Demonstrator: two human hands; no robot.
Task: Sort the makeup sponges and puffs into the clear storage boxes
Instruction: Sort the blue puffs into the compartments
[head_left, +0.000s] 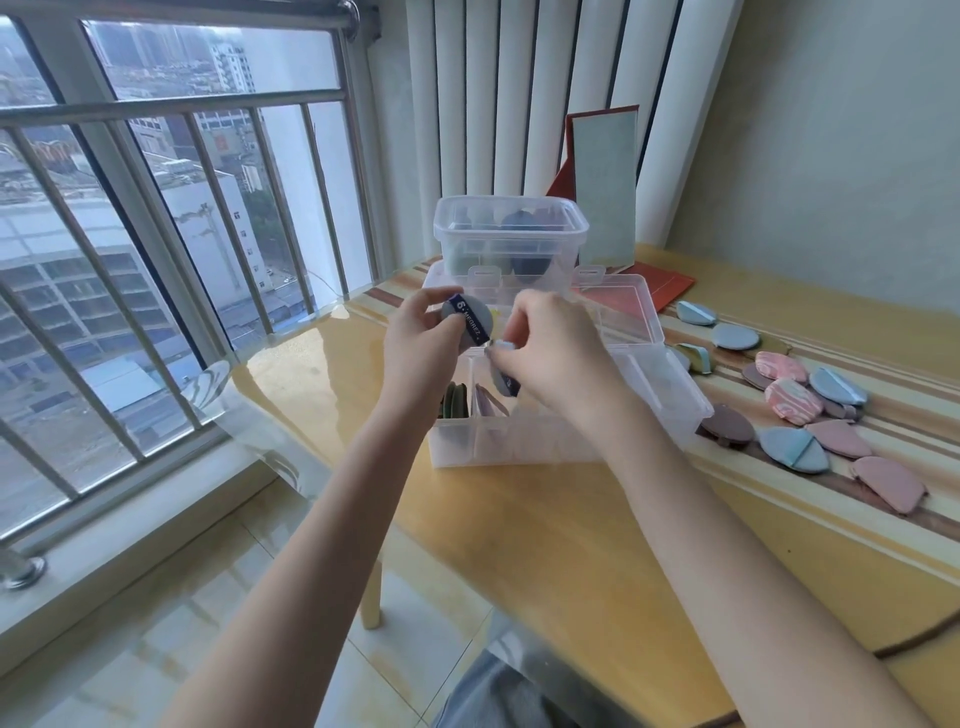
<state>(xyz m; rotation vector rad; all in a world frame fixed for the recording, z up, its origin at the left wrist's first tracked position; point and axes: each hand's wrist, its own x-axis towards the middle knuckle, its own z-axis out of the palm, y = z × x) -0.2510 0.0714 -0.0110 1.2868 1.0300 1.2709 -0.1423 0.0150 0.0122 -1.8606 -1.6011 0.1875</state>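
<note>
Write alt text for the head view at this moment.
Both hands hold grey round puffs over an open clear divided box: the left hand grips one with a blue band, the right hand pinches another. More puffs lie on the table to the right.

Open box, raised lid behind

clear boxes: 2 | loose puffs: about 13 (some overlap) | hands: 2
</note>
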